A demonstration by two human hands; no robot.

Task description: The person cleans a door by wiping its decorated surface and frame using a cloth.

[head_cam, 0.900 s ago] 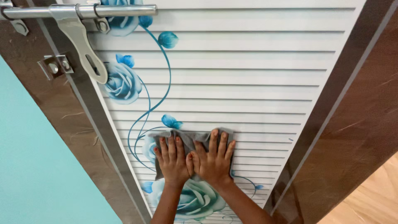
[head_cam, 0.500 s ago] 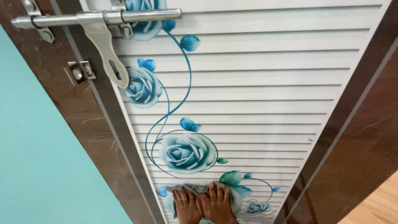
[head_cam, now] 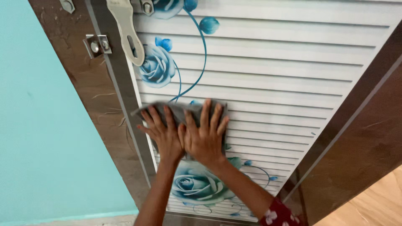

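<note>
A white slatted door panel (head_cam: 284, 71) printed with blue roses fills the view. Both my hands press flat, side by side, on a grey cloth (head_cam: 184, 109) against the panel's left-middle part. My left hand (head_cam: 163, 132) covers the cloth's left half, near the panel's left edge. My right hand (head_cam: 205, 134) covers its right half, fingers spread upward. The cloth's top edge shows above my fingertips. A large blue rose print (head_cam: 197, 184) lies just below my wrists.
A metal latch hasp (head_cam: 125, 29) hangs at the top left, with a small metal staple plate (head_cam: 97, 45) on the brown door frame (head_cam: 96, 96) beside it. A turquoise wall (head_cam: 46, 125) is at left. Brown trim (head_cam: 360, 138) and wooden floor (head_cam: 372, 205) lie at right.
My hands slid the cloth down to the panel's bottom, then back up toward the middle-left. The view has shifted, so the sliding bolt is out of sight.
</note>
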